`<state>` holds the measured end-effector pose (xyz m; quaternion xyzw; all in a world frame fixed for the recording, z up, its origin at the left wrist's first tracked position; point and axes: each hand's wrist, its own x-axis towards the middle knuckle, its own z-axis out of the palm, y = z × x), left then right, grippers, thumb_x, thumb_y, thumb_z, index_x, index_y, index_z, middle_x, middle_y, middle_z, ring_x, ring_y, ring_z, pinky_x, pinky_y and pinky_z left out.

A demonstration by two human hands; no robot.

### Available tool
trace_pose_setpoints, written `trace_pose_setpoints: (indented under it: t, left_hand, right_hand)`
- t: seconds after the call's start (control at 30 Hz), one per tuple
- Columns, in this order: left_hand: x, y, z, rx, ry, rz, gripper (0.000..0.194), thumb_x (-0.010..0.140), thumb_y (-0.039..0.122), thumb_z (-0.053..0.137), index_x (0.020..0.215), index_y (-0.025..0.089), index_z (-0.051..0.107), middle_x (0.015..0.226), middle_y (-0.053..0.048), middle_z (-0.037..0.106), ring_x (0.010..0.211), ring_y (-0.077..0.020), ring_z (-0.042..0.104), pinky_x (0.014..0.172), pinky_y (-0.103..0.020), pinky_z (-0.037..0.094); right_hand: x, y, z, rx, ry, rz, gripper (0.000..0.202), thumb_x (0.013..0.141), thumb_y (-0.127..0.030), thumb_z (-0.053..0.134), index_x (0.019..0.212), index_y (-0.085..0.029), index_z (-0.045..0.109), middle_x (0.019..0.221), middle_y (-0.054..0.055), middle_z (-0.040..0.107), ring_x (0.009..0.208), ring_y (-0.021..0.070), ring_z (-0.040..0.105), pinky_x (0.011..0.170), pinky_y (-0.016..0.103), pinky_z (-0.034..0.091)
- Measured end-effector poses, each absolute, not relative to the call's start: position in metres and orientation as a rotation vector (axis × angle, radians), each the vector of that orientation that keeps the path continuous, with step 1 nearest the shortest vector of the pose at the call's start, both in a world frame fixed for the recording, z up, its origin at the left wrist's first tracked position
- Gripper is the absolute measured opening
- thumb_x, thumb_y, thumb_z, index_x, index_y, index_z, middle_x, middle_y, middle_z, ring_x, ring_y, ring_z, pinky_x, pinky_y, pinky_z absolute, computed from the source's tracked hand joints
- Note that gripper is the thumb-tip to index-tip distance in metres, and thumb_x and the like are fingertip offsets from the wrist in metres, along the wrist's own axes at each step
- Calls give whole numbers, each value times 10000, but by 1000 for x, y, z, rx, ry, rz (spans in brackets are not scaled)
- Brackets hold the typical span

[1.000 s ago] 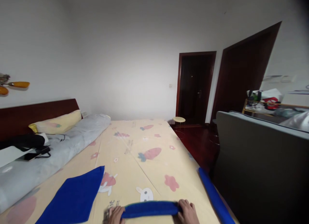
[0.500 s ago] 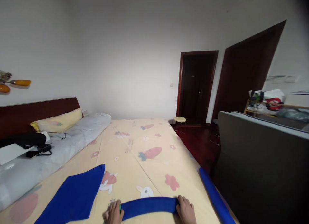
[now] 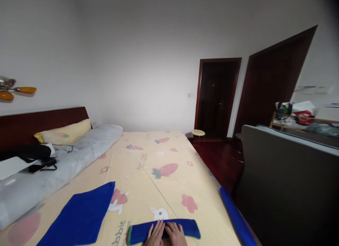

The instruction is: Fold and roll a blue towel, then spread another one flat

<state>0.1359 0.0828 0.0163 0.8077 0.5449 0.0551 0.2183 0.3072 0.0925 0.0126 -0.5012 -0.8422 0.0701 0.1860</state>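
A folded blue cloth strip (image 3: 191,227) with green edging at its left end lies across the near part of the bed. My left hand (image 3: 155,234) rests flat on its middle, fingers stretched out. Right beside it, my right hand (image 3: 175,233) also lies on the strip with its fingers extended. To the left, a larger blue cloth (image 3: 79,214) is spread on the sheet. Another blue cloth (image 3: 235,216) lies long and narrow along the bed's right edge.
The bed (image 3: 144,193) has a patterned yellow sheet. A rolled grey quilt (image 3: 87,161), a pillow (image 3: 66,132) and a black bag (image 3: 29,152) are near the headboard (image 3: 47,118). A dark panel (image 3: 286,182) stands at the right, with a round stool (image 3: 197,132) beyond the bed.
Both hands have let go of the strip's ends and moved inward to its middle, now lying flat side by side. The strip lies flatter on the sheet.
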Motion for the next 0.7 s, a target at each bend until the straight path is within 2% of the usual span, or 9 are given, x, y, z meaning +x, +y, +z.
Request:
trace_pose_setpoints:
  t: [0.1,0.2,0.33,0.47,0.53,0.6,0.7]
  left_hand:
    - [107,78,6,2281,1507,173,722,769,224,460,1443,361,242,1541,49,232,1433,-220,262,1199,-462,259]
    - [66,67,0,2322,1596,242,667,811,196,424,1426,404,272,1525,68,296,1405,-197,334,1176,-420,311]
    - [20,47,3,2314,1784,306,607,835,139,352,1376,410,401,1488,79,409,1370,-171,401,1144,-376,359]
    - [2,36,18,2278,1915,272,512,833,192,422,1284,411,529,1386,60,566,1292,-192,502,1104,-359,398]
    - [2,37,27,2273,1932,226,473,832,218,442,1255,392,564,1352,45,600,1272,-203,522,1115,-365,385]
    - [8,39,35,2254,1961,163,500,816,180,433,1259,368,567,1361,36,594,1284,-209,511,1134,-372,361]
    - [19,43,42,2217,2044,61,642,748,77,405,1327,336,502,1406,30,551,1322,-203,468,1149,-372,334]
  right_hand:
    - [333,91,15,-1536,-2339,203,448,729,-165,545,1141,-325,616,1236,21,666,1130,270,596,947,403,414]
    - [372,88,16,-1628,-2295,164,510,721,-122,487,1181,-311,602,1279,38,639,1163,268,573,963,401,390]
    - [410,83,13,-1675,-2242,95,550,713,-95,441,1208,-287,584,1287,57,628,1176,259,549,968,403,356]
    - [420,82,11,-1700,-2185,40,509,718,-118,459,1185,-272,588,1244,61,642,1093,262,569,922,404,367]
    - [418,84,12,-1700,-2166,23,483,732,-117,445,1171,-258,589,1238,64,642,1065,258,571,916,406,367]
    - [416,86,13,-1704,-2149,10,478,734,-99,427,1158,-249,591,1222,66,648,1039,252,575,909,404,367]
    - [413,89,16,-1693,-2143,-12,425,742,-126,445,1113,-257,605,1159,69,670,997,259,583,891,408,368]
